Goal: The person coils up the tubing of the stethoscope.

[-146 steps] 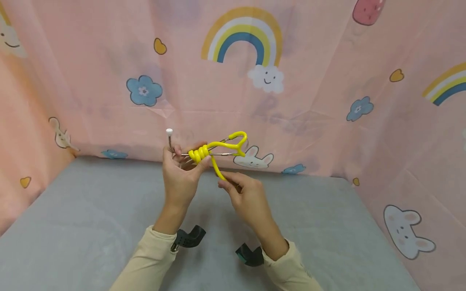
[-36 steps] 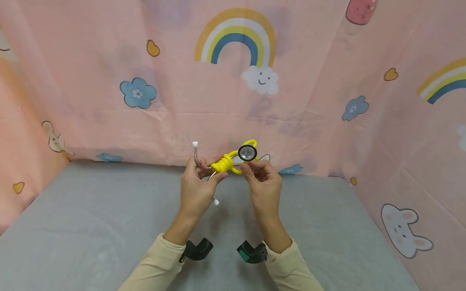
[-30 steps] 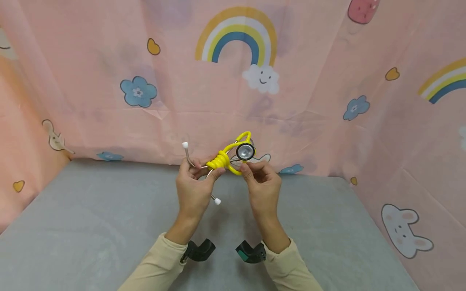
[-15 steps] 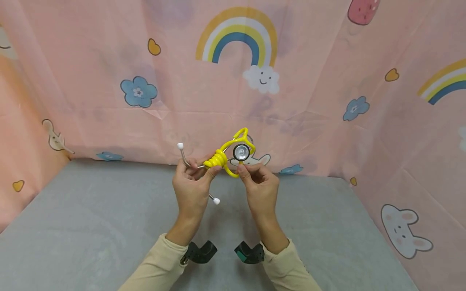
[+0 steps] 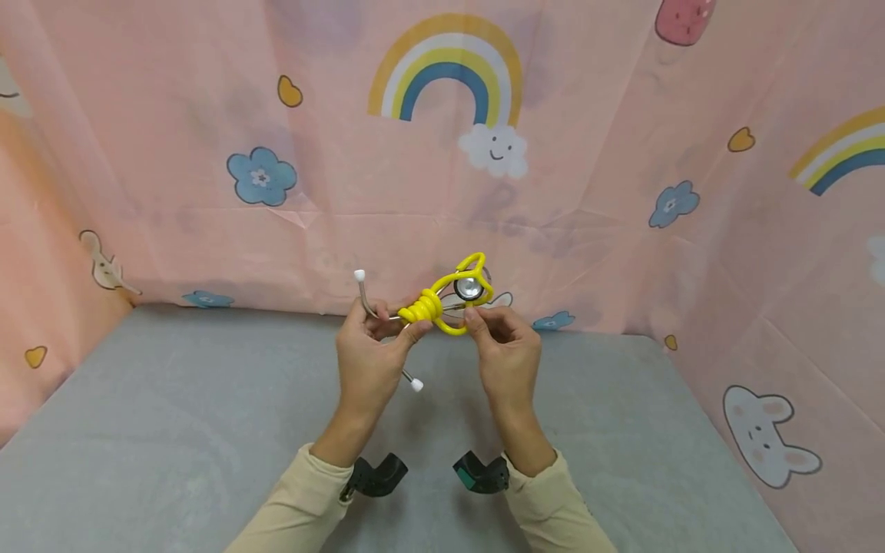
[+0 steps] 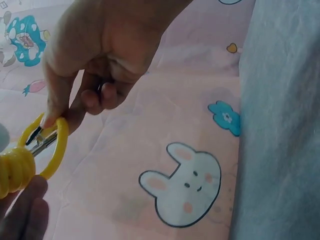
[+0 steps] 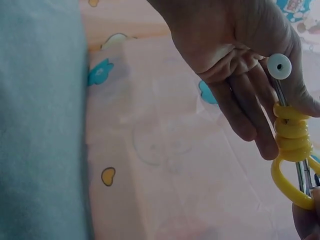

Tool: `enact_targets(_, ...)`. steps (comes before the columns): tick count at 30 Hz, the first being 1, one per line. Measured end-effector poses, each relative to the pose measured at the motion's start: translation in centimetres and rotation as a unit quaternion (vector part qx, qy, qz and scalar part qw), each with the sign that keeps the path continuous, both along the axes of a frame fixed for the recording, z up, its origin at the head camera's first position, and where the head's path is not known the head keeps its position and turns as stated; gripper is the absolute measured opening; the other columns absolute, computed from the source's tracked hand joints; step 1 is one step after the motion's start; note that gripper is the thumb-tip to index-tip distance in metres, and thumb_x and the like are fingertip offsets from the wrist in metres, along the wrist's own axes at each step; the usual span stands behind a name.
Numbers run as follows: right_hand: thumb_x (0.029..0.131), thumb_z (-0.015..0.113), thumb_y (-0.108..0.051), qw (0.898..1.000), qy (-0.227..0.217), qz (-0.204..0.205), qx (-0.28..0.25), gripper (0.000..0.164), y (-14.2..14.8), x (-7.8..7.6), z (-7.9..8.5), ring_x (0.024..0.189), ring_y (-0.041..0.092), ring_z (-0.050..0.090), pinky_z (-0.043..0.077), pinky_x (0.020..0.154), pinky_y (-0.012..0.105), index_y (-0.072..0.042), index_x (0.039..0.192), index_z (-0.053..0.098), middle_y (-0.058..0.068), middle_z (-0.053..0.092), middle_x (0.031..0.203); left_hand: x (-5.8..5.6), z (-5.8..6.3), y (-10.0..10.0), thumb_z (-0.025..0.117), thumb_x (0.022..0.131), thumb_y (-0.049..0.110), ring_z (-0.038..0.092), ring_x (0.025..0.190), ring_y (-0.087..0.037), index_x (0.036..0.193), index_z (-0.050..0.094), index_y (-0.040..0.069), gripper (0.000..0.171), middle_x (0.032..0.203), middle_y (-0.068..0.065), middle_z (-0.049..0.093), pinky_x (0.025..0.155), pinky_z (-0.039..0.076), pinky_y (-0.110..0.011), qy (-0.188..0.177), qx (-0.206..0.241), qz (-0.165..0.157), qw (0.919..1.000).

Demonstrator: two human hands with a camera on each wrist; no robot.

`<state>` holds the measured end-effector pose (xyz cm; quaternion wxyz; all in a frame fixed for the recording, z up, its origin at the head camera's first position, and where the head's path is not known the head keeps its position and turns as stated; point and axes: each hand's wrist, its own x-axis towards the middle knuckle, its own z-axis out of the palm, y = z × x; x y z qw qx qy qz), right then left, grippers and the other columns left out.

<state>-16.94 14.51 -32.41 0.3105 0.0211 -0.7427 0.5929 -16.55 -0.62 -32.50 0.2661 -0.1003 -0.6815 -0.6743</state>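
A yellow stethoscope [image 5: 423,307] is held up above the table, its tubing wound in several turns round the metal ear tubes. My left hand [image 5: 369,361] grips the wound part, thumb at the front. White ear tips stick out at the upper left [image 5: 359,275] and below that hand [image 5: 416,385]. With thumb and fingers, my right hand [image 5: 510,353] pinches the tubing just under the round silver chest piece [image 5: 469,288]. The chest piece sits at the forked tubing, part of its edge covered by the yellow tube. In the right wrist view the coils [image 7: 292,132] lie against the left thumb.
A grey-covered table [image 5: 207,430] spreads below both hands. Behind it and at the sides hangs a pink printed cloth [image 5: 588,92] with rainbows, flowers and rabbits. Black wrist mounts [image 5: 376,475] jut inward from both wrists.
My right hand has gone from the tubing's lower stretch to beside the chest piece. The chest piece, in front of the fork half a second ago, is now partly behind the yellow tube.
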Motion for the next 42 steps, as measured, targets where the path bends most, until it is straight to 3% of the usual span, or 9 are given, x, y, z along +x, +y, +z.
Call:
enact_targets(4, 0.088, 0.077, -0.024, 1.0, 0.001, -0.01, -0.001, 0.022, 0.3, -0.1, -0.2, 0.07, 0.01, 0.066, 0.053, 0.064, 0.019, -0.003, 0.093, 0.074, 0.015, 0.076, 0.084, -0.2, 0.1, -0.3, 0.086, 0.073, 0.016, 0.074, 0.088, -0.027, 0.088, 0.044, 0.002, 0.048, 0.112, -0.015, 0.075, 0.083, 0.061, -0.035, -0.024, -0.041, 0.0, 0.9989)
enact_targets(9, 0.086, 0.08, -0.025, 0.999, -0.015, -0.024, -0.018, 0.024, 0.7, -0.3, -0.4, 0.063, 0.007, 0.064, 0.05, 0.056, 0.02, -0.004, 0.094, 0.074, 0.013, 0.076, 0.081, -0.3, 0.1, -0.2, 0.084, 0.074, 0.019, 0.075, 0.088, -0.027, 0.088, 0.042, 0.004, 0.046, 0.116, -0.014, 0.074, 0.069, 0.057, -0.025, -0.051, -0.054, -0.034, 0.9966)
enact_targets(11, 0.085, 0.08, -0.025, 0.999, -0.015, -0.032, -0.029, 0.024, 0.9, -0.4, -0.5, 0.058, 0.007, 0.06, 0.048, 0.052, 0.021, -0.004, 0.094, 0.074, 0.011, 0.076, 0.078, -0.3, 0.0, -0.1, 0.083, 0.076, 0.018, 0.076, 0.083, -0.025, 0.089, 0.042, 0.003, 0.045, 0.117, -0.013, 0.073, 0.061, 0.051, -0.02, -0.055, -0.046, -0.057, 0.9958)
enact_targets(16, 0.084, 0.081, -0.024, 0.998, 0.006, -0.051, -0.037, 0.025, 1.1, -0.5, -0.3, 0.051, 0.008, 0.058, 0.049, 0.051, 0.021, -0.002, 0.091, 0.075, 0.012, 0.076, 0.083, -0.3, 0.0, 0.1, 0.08, 0.08, 0.011, 0.073, 0.063, -0.02, 0.092, 0.041, 0.0, 0.043, 0.12, -0.01, 0.073, 0.056, 0.055, -0.022, -0.059, -0.004, -0.101, 0.9931)
enact_targets(24, 0.084, 0.08, -0.031, 0.997, 0.0, -0.07, -0.04, 0.03, 1.1, -0.6, -0.2, 0.048, 0.006, 0.062, 0.046, 0.045, 0.018, -0.002, 0.09, 0.073, 0.019, 0.075, 0.08, -0.1, 0.3, -0.2, 0.082, 0.08, 0.012, 0.057, 0.039, -0.019, 0.094, 0.04, -0.002, 0.046, 0.12, -0.008, 0.073, 0.039, 0.039, -0.022, -0.086, -0.007, -0.092, 0.992)
enact_targets(27, 0.085, 0.078, -0.036, 0.998, -0.016, -0.061, -0.027, 0.038, 1.0, -0.5, -0.3, 0.047, 0.008, 0.063, 0.048, 0.044, 0.021, -0.003, 0.092, 0.062, 0.02, 0.073, 0.075, -0.2, 0.5, -0.2, 0.08, 0.081, 0.011, 0.059, 0.043, -0.018, 0.093, 0.04, 0.001, 0.043, 0.121, -0.009, 0.073, 0.042, 0.039, -0.02, -0.086, 0.002, -0.091, 0.9921)
enact_targets(31, 0.088, 0.075, -0.041, 0.997, -0.065, -0.044, -0.001, 0.046, 0.5, -0.2, -0.3, 0.046, 0.012, 0.064, 0.052, 0.046, 0.027, -0.008, 0.096, 0.043, 0.018, 0.073, 0.076, -0.5, 0.6, -0.6, 0.077, 0.083, 0.003, 0.064, 0.054, -0.015, 0.094, 0.038, 0.003, 0.041, 0.122, -0.014, 0.071, 0.053, 0.05, -0.02, -0.085, 0.031, -0.091, 0.9917)
enact_targets(36, 0.089, 0.074, -0.04, 0.993, -0.105, -0.04, 0.03, 0.046, 0.5, -0.3, -0.2, 0.05, 0.015, 0.067, 0.054, 0.049, 0.028, -0.009, 0.105, 0.044, 0.012, 0.078, 0.09, -1.2, 0.8, -1.8, 0.074, 0.084, -0.002, 0.063, 0.057, -0.013, 0.094, 0.037, 0.006, 0.039, 0.121, -0.017, 0.071, 0.062, 0.054, -0.022, -0.1, 0.049, -0.086, 0.9901)
enact_targets(42, 0.09, 0.076, -0.025, 0.991, -0.07, 0.016, 0.109, 0.047, 1.5, -0.4, 0.6, 0.085, 0.023, 0.072, 0.057, 0.068, 0.026, -0.01, 0.123, 0.047, 0.005, 0.068, 0.118, -2.0, 1.2, -4.1, 0.07, 0.087, -0.006, 0.062, 0.059, -0.011, 0.098, 0.038, 0.006, 0.035, 0.12, -0.025, 0.068, 0.066, 0.056, -0.021, -0.118, 0.058, -0.108, 0.9853)
